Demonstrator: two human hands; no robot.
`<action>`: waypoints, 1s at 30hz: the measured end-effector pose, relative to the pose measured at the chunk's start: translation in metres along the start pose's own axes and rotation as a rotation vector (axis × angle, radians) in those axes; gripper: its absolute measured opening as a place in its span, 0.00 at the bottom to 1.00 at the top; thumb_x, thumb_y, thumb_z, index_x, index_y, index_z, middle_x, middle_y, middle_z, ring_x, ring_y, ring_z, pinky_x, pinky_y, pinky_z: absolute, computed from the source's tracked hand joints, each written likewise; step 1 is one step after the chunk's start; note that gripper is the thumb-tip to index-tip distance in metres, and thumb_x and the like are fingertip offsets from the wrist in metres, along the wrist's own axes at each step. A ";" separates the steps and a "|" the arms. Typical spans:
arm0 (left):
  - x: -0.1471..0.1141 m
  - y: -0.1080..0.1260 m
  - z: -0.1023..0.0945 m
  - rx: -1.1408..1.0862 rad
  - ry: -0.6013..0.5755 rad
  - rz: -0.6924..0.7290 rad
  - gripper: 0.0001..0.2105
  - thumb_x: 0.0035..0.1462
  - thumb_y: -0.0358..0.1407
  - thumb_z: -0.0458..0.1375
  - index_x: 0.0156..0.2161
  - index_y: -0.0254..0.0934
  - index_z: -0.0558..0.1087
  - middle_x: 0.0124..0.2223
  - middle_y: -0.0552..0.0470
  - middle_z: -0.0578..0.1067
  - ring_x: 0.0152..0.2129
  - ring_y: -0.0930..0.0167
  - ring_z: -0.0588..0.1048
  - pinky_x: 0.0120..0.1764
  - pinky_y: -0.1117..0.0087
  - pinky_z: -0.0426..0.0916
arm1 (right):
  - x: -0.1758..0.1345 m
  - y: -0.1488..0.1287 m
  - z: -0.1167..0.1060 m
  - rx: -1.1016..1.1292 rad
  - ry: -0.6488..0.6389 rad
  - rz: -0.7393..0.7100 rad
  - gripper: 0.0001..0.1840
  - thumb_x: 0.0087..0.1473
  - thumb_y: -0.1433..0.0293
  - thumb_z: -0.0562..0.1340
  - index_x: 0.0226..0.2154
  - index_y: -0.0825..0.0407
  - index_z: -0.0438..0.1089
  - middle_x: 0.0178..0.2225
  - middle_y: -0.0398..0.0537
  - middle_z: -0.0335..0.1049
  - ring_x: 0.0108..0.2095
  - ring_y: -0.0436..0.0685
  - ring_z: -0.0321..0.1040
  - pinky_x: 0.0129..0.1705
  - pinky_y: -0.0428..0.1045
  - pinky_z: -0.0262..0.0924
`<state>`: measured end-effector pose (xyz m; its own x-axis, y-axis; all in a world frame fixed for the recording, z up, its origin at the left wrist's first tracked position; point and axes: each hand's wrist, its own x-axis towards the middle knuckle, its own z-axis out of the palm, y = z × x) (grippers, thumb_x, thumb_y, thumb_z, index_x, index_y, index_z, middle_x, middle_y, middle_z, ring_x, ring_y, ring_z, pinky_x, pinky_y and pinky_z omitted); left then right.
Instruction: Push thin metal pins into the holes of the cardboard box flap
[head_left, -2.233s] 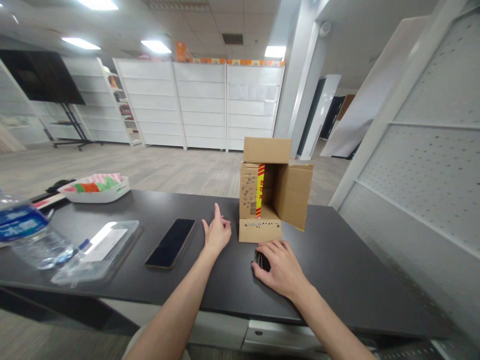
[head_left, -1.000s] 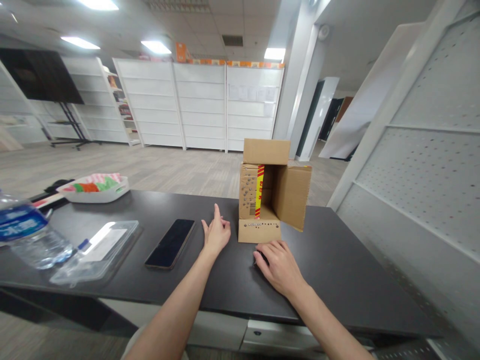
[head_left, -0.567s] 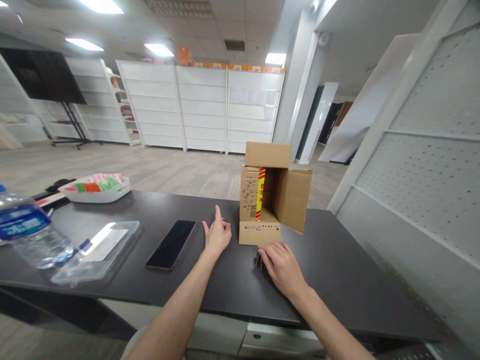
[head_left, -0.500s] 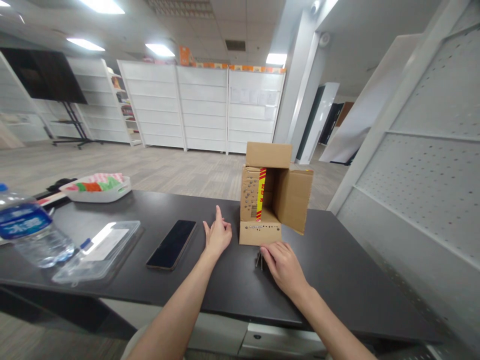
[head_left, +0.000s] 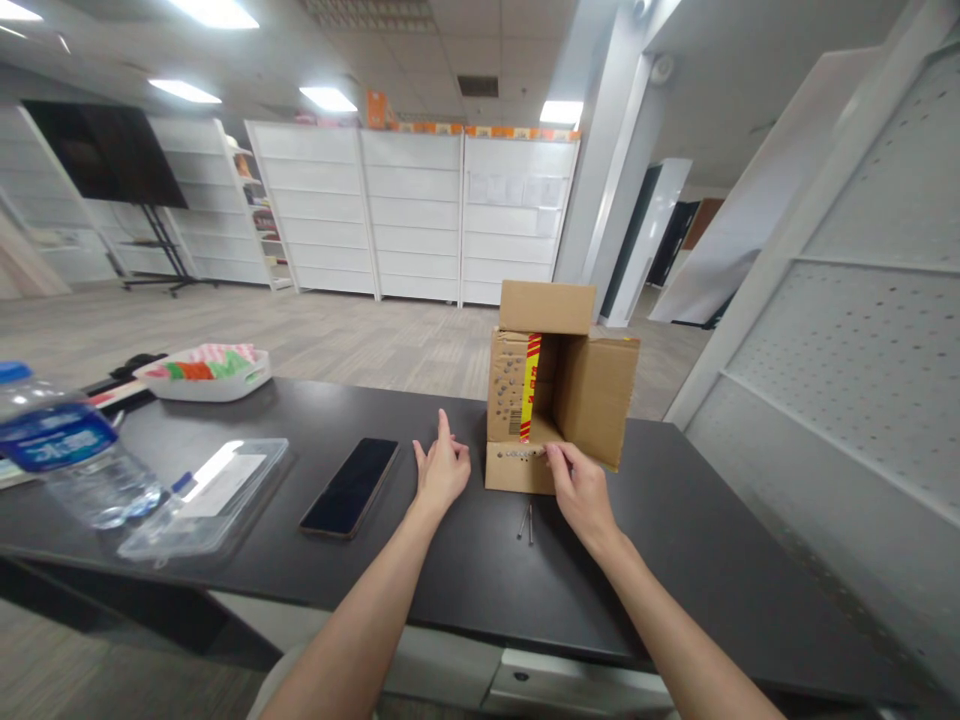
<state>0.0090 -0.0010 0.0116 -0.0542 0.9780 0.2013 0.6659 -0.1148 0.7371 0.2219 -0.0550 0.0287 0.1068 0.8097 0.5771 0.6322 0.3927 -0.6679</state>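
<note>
On the black table I saw a cardboard box lying on its side, its opening facing me. My left hand rested loose and empty beside it, near a phone. My right hand pinched the box's lower flap, with two nails lying just in front.

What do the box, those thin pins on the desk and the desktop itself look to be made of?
Box: brown corrugated cardboard, matte, with raw flap edges. Pins: probably metal, thin and greyish with a slight glint; too small to be sure. Desktop: dark, smooth, faintly reflective, likely laminate.
</note>
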 end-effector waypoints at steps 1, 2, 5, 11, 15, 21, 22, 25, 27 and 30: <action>0.000 0.000 0.000 0.000 -0.001 -0.001 0.40 0.59 0.31 0.50 0.70 0.32 0.31 0.39 0.51 0.81 0.57 0.67 0.70 0.66 0.43 0.32 | 0.003 0.000 0.001 0.010 0.010 0.006 0.22 0.66 0.56 0.51 0.36 0.52 0.74 0.32 0.50 0.76 0.34 0.58 0.72 0.38 0.50 0.63; 0.000 0.000 0.000 0.000 -0.004 -0.003 0.40 0.60 0.31 0.50 0.70 0.32 0.31 0.40 0.50 0.81 0.57 0.67 0.70 0.66 0.43 0.32 | 0.005 0.000 0.003 0.021 0.020 0.011 0.22 0.65 0.56 0.51 0.36 0.52 0.74 0.33 0.50 0.77 0.34 0.58 0.72 0.38 0.50 0.63; -0.001 0.001 -0.001 -0.001 -0.007 -0.009 0.40 0.60 0.31 0.50 0.70 0.33 0.32 0.41 0.50 0.81 0.58 0.67 0.70 0.66 0.43 0.32 | 0.009 0.003 0.009 0.052 0.046 0.031 0.22 0.65 0.55 0.52 0.37 0.52 0.74 0.33 0.50 0.77 0.34 0.58 0.72 0.38 0.50 0.63; 0.001 -0.001 0.001 -0.001 -0.004 -0.013 0.40 0.60 0.31 0.51 0.70 0.34 0.31 0.40 0.51 0.81 0.58 0.68 0.70 0.66 0.44 0.32 | 0.008 0.012 0.017 0.096 0.122 0.055 0.22 0.64 0.54 0.53 0.37 0.53 0.74 0.34 0.52 0.77 0.35 0.58 0.72 0.38 0.51 0.65; 0.002 -0.003 0.002 -0.006 0.009 -0.008 0.40 0.59 0.31 0.51 0.70 0.33 0.32 0.40 0.51 0.81 0.57 0.67 0.70 0.66 0.43 0.32 | 0.007 0.013 0.018 0.118 0.139 0.068 0.21 0.64 0.55 0.53 0.40 0.53 0.74 0.36 0.52 0.77 0.35 0.58 0.73 0.39 0.51 0.65; 0.001 -0.001 0.001 -0.012 0.014 -0.005 0.41 0.59 0.31 0.51 0.70 0.34 0.32 0.39 0.51 0.81 0.57 0.67 0.71 0.66 0.42 0.32 | 0.007 0.010 0.018 0.114 0.134 0.062 0.21 0.64 0.55 0.53 0.39 0.53 0.74 0.35 0.51 0.77 0.35 0.58 0.72 0.40 0.52 0.65; 0.001 -0.001 0.001 -0.009 0.011 -0.008 0.41 0.59 0.31 0.51 0.70 0.34 0.32 0.39 0.51 0.81 0.57 0.67 0.71 0.66 0.42 0.32 | 0.007 0.009 0.018 0.113 0.134 0.062 0.22 0.64 0.55 0.53 0.38 0.53 0.74 0.35 0.51 0.77 0.35 0.58 0.72 0.40 0.52 0.65; 0.001 -0.001 0.000 -0.002 0.009 -0.014 0.41 0.59 0.31 0.51 0.70 0.35 0.32 0.39 0.52 0.81 0.57 0.67 0.71 0.66 0.43 0.32 | 0.007 0.008 0.018 0.109 0.134 0.055 0.21 0.64 0.55 0.53 0.38 0.52 0.74 0.35 0.51 0.77 0.36 0.58 0.72 0.40 0.51 0.65; 0.001 -0.001 0.000 -0.002 0.017 -0.007 0.41 0.59 0.30 0.51 0.70 0.35 0.32 0.39 0.52 0.81 0.57 0.67 0.71 0.66 0.43 0.33 | 0.007 0.009 0.018 0.105 0.129 0.048 0.21 0.65 0.55 0.53 0.38 0.52 0.74 0.36 0.51 0.77 0.37 0.59 0.73 0.41 0.52 0.64; 0.001 0.000 -0.001 -0.006 0.022 -0.005 0.41 0.58 0.30 0.51 0.70 0.35 0.32 0.38 0.52 0.81 0.56 0.66 0.71 0.66 0.42 0.33 | 0.007 0.008 0.018 0.104 0.123 0.049 0.21 0.65 0.56 0.53 0.38 0.52 0.74 0.37 0.51 0.77 0.38 0.59 0.73 0.41 0.51 0.64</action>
<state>0.0086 -0.0003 0.0123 -0.0738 0.9746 0.2113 0.6613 -0.1108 0.7419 0.2139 -0.0380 0.0187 0.2329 0.7716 0.5920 0.5421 0.4024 -0.7377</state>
